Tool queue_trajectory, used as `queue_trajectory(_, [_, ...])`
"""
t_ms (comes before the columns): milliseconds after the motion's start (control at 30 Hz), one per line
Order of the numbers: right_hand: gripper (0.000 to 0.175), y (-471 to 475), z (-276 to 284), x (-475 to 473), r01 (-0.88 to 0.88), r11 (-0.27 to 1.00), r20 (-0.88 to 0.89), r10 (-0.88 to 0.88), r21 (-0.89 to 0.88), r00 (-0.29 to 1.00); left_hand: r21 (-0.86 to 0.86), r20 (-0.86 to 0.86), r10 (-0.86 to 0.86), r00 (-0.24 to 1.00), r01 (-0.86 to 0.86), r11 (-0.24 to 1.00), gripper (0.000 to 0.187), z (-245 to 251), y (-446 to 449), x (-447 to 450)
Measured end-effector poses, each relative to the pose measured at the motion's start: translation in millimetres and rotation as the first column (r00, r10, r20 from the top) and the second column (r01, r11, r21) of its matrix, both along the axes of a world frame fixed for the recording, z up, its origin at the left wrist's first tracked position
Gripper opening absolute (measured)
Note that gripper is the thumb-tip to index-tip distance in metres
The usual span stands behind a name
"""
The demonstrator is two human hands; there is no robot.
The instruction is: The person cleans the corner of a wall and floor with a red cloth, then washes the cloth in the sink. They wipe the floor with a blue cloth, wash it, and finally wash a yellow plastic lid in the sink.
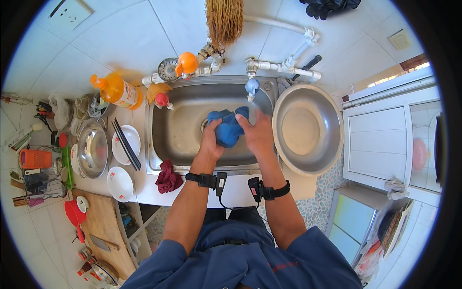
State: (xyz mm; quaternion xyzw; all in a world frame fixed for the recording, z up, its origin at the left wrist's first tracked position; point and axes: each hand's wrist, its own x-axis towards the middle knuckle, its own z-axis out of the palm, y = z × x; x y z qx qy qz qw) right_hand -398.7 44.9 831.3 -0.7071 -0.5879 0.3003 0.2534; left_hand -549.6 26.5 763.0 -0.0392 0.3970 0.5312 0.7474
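A bunched blue cloth is held over the stainless-steel sink, partly covering the drain. My left hand grips its left side, thumb on top. My right hand has its thumb on the cloth's upper right fold; its fingers are blurred and partly hidden. A tap with a blue handle sits just beyond the right hand. At the sink's upper left is a tap with a red handle. A crumpled dark red cloth lies on the sink's front left edge.
To the right stands a large metal basin. Left of the sink are a white plate with black chopsticks across it, a white bowl, a steel bowl and an orange pump bottle. A cleaver lies on the wooden board.
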Motion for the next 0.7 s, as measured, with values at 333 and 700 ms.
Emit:
queue_trajectory(333, [0.05, 63.4, 20.2, -3.9, 0.004, 0.945, 0.215, -0.079, 0.328, 0.973, -0.168, -0.061, 0.013, 0.998, -0.023, 0.986, 0.036, -23.4, 68.8, 22.9])
queue_trajectory(700, [0.043, 51.9, 16.3, 10.7, 0.002, 0.981, 0.077, -0.017, 0.194, 0.997, -0.122, 0.046, -0.042, 0.998, 0.047, 0.991, 0.043, -41.6, 87.6, 36.4])
